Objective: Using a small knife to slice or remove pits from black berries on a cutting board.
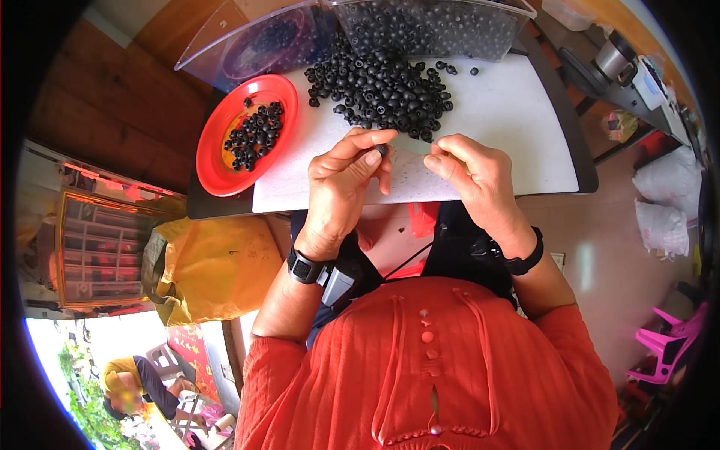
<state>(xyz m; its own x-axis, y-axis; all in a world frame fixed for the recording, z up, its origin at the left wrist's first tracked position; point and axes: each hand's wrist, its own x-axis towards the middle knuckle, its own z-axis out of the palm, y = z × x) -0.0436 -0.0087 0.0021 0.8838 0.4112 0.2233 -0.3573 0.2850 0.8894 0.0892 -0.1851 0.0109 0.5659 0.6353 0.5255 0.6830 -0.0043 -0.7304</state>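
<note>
My left hand [343, 176] is closed, pinching a small black round bead-like piece [382, 150] between thumb and fingers. To its right, my right hand [476, 176] has thumb and forefinger pressed together; whatever is at the fingertips, if anything, is too small to make out. Both hands are over the near part of a white board [525, 127]. Just beyond them lies a big heap of the same black pieces [386, 86], several showing a hole. A red plate [212, 161] at the left holds a smaller group of these pieces.
Behind the heap, a clear plastic bin [442, 34] full of black pieces lies open toward the board. A yellow bag [217, 259] stands at left below the table. White sacks [667, 184] and a pink stool [667, 345] are at right. Another person [142, 382] sits far lower left.
</note>
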